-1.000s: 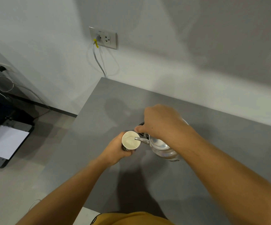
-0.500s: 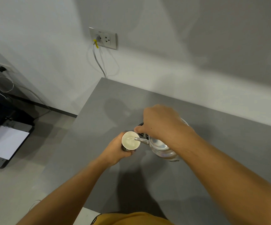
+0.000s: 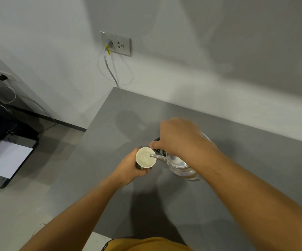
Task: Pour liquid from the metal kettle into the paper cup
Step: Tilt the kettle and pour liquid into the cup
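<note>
A shiny metal kettle (image 3: 181,166) is tipped to the left above the grey table (image 3: 246,178), its thin spout reaching over the rim of a paper cup (image 3: 145,158). The cup has a white inside and holds some pale liquid. My right hand (image 3: 180,136) grips the kettle's dark handle from above and hides most of it. My left hand (image 3: 131,171) wraps the cup's side from the near left and holds it upright.
The table's left edge runs from the wall towards me. A wall socket (image 3: 115,43) with a plugged grey cable sits above the far corner. On the floor at left is a black printer (image 3: 5,154) with white paper.
Both hands, the kettle and the cup stay almost in place. The spout stays over the cup's rim, and the liquid in the cup looks a little fuller.
</note>
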A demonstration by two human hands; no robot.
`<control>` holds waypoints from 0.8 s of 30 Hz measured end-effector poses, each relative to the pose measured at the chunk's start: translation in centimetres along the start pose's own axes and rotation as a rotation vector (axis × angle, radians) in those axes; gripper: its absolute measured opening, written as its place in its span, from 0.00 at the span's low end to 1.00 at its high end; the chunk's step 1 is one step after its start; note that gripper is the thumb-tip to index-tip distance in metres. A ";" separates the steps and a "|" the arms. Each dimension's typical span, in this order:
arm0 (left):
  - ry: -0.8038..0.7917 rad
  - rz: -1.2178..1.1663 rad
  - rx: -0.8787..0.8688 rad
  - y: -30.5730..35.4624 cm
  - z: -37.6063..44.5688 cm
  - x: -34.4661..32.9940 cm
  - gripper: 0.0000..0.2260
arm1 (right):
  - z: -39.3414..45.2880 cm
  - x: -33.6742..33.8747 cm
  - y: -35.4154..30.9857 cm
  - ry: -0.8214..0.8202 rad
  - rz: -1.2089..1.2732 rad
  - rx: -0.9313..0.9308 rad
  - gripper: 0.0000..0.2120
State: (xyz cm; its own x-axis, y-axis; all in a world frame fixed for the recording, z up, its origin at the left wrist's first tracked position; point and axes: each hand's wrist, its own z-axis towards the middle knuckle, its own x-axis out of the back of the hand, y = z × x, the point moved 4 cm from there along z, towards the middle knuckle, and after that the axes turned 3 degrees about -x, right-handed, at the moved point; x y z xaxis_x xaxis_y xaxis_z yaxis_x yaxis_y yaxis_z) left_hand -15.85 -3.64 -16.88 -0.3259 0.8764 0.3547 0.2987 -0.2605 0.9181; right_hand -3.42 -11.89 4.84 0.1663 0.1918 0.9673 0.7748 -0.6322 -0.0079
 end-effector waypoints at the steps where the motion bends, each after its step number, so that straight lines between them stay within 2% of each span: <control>1: 0.002 0.003 0.000 0.0 0.0 0.0 0.29 | 0.0 0.0 0.0 -0.002 0.001 -0.001 0.25; 17: 0.012 0.037 -0.005 0.3 0.0 0.2 0.28 | -0.4 -0.3 1.3 0.017 0.062 -0.035 0.23; 22: 0.001 0.020 0.036 0.1 -0.2 0.4 0.28 | -1.2 -1.0 3.3 0.002 0.140 -0.108 0.26; 24: -0.014 0.026 0.003 1.7 -1.0 0.5 0.28 | -3.3 -0.7 4.7 0.029 0.202 -0.150 0.27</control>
State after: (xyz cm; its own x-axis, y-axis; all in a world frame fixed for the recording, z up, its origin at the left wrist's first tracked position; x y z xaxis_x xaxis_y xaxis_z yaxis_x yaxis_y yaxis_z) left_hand -16.38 -4.04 -14.96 -0.3049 0.8750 0.3760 0.3099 -0.2822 0.9079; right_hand -1.94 -17.47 4.94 0.2897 0.0297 0.9567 0.6281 -0.7600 -0.1666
